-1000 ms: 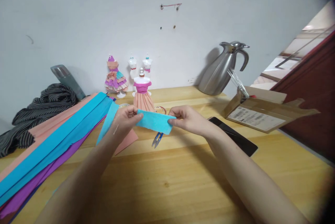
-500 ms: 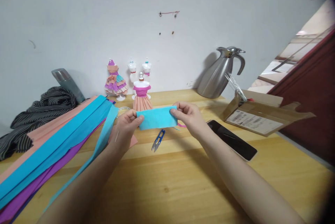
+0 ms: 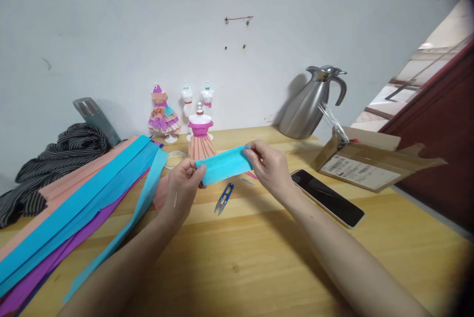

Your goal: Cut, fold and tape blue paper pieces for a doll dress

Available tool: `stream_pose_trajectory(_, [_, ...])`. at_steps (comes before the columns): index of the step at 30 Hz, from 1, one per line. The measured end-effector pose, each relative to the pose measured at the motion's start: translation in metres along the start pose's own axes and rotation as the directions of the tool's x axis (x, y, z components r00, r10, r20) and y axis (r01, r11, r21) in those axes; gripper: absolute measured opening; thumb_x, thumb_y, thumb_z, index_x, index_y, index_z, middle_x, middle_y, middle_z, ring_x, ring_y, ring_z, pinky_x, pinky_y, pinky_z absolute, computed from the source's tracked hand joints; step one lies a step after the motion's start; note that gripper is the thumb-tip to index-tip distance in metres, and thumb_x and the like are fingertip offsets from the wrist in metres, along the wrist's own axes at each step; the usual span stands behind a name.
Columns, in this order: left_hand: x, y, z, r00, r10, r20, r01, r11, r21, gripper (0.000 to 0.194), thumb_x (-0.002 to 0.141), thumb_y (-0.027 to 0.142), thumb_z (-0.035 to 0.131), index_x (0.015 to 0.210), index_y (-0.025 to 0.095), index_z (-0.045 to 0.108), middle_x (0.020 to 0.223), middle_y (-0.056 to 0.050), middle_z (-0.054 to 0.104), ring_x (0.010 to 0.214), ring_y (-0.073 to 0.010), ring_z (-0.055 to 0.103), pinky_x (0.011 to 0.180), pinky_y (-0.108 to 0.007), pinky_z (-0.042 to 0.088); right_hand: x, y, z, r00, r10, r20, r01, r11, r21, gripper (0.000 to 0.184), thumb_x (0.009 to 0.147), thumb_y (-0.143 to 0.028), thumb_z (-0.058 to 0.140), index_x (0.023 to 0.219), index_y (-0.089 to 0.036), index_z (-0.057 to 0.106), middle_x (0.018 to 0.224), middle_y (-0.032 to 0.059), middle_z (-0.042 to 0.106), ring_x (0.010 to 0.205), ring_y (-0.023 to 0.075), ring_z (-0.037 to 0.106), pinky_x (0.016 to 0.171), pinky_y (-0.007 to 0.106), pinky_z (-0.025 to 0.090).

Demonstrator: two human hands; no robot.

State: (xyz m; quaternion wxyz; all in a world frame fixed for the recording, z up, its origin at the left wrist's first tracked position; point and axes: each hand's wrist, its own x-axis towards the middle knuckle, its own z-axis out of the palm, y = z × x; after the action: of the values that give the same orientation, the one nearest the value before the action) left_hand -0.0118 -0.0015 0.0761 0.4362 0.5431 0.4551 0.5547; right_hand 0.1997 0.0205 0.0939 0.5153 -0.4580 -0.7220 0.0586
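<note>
A short strip of blue crepe paper [image 3: 224, 165] is stretched between my two hands above the wooden table [image 3: 259, 248]. My left hand [image 3: 184, 183] pinches its left end; my right hand [image 3: 267, 166] pinches its right end, a little higher. Blue thread snips [image 3: 223, 197] lie on the table just below the strip. A small mannequin in a pink and peach paper dress [image 3: 201, 137] stands right behind my hands.
Long sheets of blue, peach and purple crepe paper [image 3: 70, 203] cover the left of the table. A black phone [image 3: 327, 197], an open cardboard box [image 3: 370, 159], a steel jug [image 3: 313, 102], more dressed mannequins [image 3: 163, 112] and striped cloth [image 3: 52, 164] stand around.
The blue strip has been turned and pulled taut; my right hand rose and my left hand dropped slightly, so the strip now slopes up to the right.
</note>
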Motion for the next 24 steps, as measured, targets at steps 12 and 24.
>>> stream_pose_trajectory(12, [0.009,0.01,-0.009,0.999,0.029,0.046,-0.032,0.996,0.078,0.026,0.075,0.03,0.065,0.061,0.018,0.047,0.047,0.008,0.046,0.045,-0.0069,0.044,0.048,-0.019,0.034,0.008,0.016,-0.002,0.901,0.156,0.406,-0.311,0.883,0.351,0.03,0.08,-0.042,0.056,0.063,-0.018,0.05,0.05,-0.0052,0.045,0.046,0.0094,0.044,0.048,0.023,0.035])
stream_pose_trajectory(24, [0.016,0.022,-0.016,0.981,0.046,0.186,-0.102,0.948,0.3,0.022,0.069,0.03,0.061,0.059,0.019,0.044,0.047,0.008,0.038,0.045,-0.0078,0.039,0.045,-0.02,0.031,0.01,0.024,-0.011,0.913,0.149,0.38,-0.307,0.864,0.398,0.038,0.075,-0.04,0.067,0.104,-0.017,0.061,0.081,0.005,0.067,0.078,0.0188,0.065,0.074,0.034,0.051])
